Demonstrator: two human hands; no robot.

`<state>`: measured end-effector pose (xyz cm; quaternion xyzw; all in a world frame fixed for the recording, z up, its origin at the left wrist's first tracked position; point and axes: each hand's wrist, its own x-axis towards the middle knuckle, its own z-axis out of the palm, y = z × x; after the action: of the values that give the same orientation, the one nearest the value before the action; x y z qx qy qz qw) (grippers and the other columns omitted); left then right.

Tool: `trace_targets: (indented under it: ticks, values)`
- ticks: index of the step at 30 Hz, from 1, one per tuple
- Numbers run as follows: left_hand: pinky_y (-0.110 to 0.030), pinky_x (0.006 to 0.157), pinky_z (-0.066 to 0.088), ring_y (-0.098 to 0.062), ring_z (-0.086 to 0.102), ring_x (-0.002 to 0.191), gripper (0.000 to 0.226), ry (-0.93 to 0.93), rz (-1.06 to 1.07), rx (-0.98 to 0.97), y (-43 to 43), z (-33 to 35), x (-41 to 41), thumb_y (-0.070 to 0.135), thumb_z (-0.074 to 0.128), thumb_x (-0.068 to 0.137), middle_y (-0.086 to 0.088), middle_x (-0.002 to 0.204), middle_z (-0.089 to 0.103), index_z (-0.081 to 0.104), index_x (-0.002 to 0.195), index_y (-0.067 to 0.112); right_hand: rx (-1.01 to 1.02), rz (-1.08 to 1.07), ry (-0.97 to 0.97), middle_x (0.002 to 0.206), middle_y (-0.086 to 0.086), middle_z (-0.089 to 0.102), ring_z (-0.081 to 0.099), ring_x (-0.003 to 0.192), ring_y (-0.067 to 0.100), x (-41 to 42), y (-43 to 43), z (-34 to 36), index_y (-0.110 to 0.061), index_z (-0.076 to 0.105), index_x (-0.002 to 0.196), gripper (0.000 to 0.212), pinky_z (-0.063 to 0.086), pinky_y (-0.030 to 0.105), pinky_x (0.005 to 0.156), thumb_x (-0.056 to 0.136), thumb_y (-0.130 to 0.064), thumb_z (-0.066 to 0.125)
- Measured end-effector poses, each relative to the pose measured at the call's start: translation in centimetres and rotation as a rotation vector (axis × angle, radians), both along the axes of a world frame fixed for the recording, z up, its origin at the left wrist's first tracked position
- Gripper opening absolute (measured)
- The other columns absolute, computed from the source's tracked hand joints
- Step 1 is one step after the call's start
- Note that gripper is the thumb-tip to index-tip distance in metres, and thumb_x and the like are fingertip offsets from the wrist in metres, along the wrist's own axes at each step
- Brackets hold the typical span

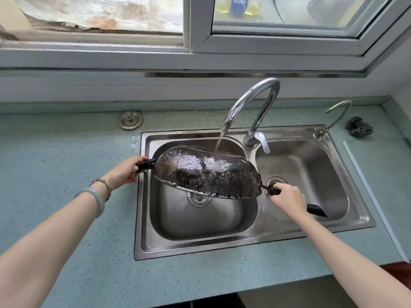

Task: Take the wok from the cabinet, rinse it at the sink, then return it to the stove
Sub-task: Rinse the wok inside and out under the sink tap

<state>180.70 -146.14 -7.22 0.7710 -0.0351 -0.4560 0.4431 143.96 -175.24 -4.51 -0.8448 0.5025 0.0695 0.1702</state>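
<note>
both hands (125,172) (289,200) gripping upturned wok (209,174), faucet (251,103) running

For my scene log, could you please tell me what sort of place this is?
Most likely a home kitchen: a steel double sink in a countertop, its faucet running onto a wok.

Upturned wok (209,174) under running faucet (251,103)

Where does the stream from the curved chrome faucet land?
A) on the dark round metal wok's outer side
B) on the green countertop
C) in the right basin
A: the water stream strikes the outer side of the dark round metal wok, tilted over the steel sink's left basin.
</note>
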Motion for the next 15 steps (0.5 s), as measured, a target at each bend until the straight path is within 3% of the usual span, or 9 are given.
trace_targets:
  ticks: [5, 8, 10, 15]
  values:
    - [-0.023, 0.052, 0.034, -0.011, 0.030, 0.049, 0.047, -0.025, 0.016, -0.047, 0.0, 0.3, -0.1, 0.061, 0.034, 0.093, 0.001, 0.059, 0.032, 0.055, 0.098, 0.019, 0.131, -0.014, 0.070, 0.079, 0.005, 0.062, 0.060, 0.090, 0.034, 0.0, 0.4, 0.8, -0.028, 0.050, 0.058, 0.021, 0.039, 0.033, 0.067, 0.074, -0.034, 0.061]
    - [-0.018, 0.046, 0.033, -0.008, 0.029, 0.046, 0.041, -0.053, -0.003, -0.090, -0.6, 0.2, -0.3, 0.062, 0.041, 0.090, 0.003, 0.063, 0.032, 0.051, 0.093, 0.023, 0.180, -0.010, 0.108, 0.081, 0.003, 0.059, 0.061, 0.092, 0.033, 0.3, 0.8, 0.7, -0.030, 0.050, 0.059, 0.020, 0.039, 0.032, 0.068, 0.076, -0.034, 0.061]
    - [-0.018, 0.045, 0.029, -0.007, 0.027, 0.047, 0.047, -0.074, -0.014, -0.100, -1.2, -0.1, -0.3, 0.062, 0.046, 0.088, 0.002, 0.066, 0.033, 0.050, 0.101, 0.017, 0.201, -0.012, 0.112, 0.082, 0.003, 0.062, 0.062, 0.092, 0.033, 0.5, 0.9, 0.3, -0.029, 0.053, 0.062, 0.016, 0.040, 0.032, 0.068, 0.076, -0.034, 0.060]
    - [-0.024, 0.054, 0.033, -0.012, 0.029, 0.053, 0.039, -0.066, 0.027, -0.085, -3.0, -0.8, -0.2, 0.057, 0.037, 0.094, 0.000, 0.064, 0.033, 0.043, 0.089, 0.018, 0.214, -0.035, 0.103, 0.084, 0.002, 0.068, 0.063, 0.088, 0.032, 0.6, 0.7, -0.7, -0.024, 0.058, 0.067, 0.012, 0.042, 0.032, 0.068, 0.073, -0.035, 0.057]
